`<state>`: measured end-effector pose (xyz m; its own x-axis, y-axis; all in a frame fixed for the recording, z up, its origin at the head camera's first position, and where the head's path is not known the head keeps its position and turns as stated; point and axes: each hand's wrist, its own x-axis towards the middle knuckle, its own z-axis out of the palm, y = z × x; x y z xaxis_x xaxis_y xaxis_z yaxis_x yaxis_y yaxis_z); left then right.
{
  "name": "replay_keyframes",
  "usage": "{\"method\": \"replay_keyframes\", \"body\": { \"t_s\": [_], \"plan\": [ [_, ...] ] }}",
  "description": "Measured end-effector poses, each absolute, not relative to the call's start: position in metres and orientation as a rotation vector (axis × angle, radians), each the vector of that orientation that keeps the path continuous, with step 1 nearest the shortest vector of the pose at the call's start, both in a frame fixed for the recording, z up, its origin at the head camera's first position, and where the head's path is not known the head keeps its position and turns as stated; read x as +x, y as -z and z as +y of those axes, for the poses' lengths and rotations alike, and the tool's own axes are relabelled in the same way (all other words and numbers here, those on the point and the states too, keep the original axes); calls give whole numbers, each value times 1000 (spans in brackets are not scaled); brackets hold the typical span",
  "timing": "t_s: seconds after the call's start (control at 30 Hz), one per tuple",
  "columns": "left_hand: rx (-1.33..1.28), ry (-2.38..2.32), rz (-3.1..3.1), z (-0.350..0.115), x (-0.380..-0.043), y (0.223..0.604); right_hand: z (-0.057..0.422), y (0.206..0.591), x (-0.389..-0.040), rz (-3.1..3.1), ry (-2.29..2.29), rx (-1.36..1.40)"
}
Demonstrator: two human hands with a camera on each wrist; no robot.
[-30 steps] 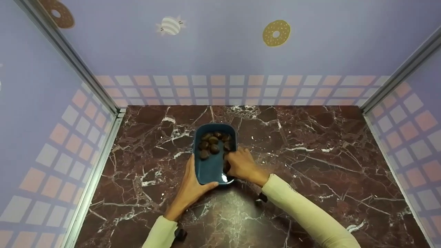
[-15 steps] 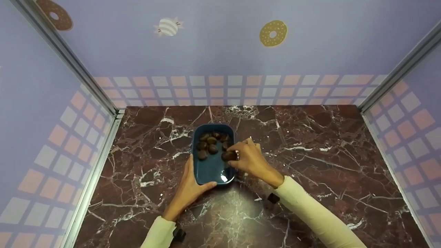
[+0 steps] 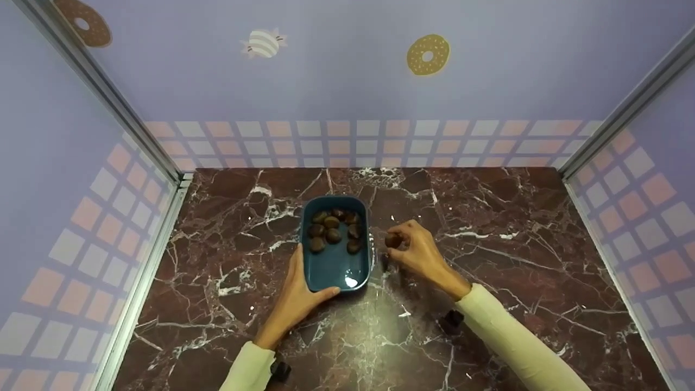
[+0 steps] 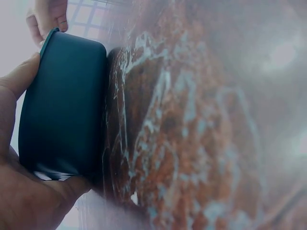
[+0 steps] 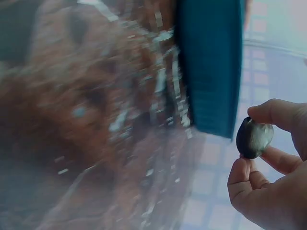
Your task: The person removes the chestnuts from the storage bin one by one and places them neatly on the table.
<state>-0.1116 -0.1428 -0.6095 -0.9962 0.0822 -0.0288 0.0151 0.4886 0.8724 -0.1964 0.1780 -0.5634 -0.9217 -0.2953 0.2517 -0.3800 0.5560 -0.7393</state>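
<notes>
A deep blue rectangular dish (image 3: 331, 271) stands on the marble-patterned table, with several brown chestnuts (image 3: 333, 235) gathered in its far half. My left hand (image 3: 297, 290) grips the dish at its near left corner, thumb along the front rim and fingers against the left side; the left wrist view shows this hand (image 4: 29, 191) holding the dish's wall (image 4: 67, 105). To the right of the dish, my right hand (image 3: 421, 254) pinches a single chestnut (image 3: 392, 240) between thumb and fingertips. Up close in the right wrist view, that chestnut (image 5: 254, 138) looks dark and shiny.
The dark red marble table (image 3: 516, 271) has white veins and small bright flecks. A purple back wall (image 3: 347, 70) with pink and white squares closes the far side, and similar panels (image 3: 70, 179) with metal rails stand left and right.
My right hand has lifted a chestnut from the right side of the dish and carried it out over the rim to the right. The left hand has kept its hold on the dish.
</notes>
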Motion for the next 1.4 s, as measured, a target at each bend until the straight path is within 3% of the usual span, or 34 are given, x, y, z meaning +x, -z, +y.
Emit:
{"method": "replay_keyframes", "body": {
  "t_s": [0.7, 1.4],
  "plan": [
    [115, -1566, 2699, -142, -113, 611, 208, 613, -198, -2663, -1320, 487],
    [162, -1596, 2707, -147, -114, 616, 218, 614, -197, -2713, -1231, 501]
  ]
}}
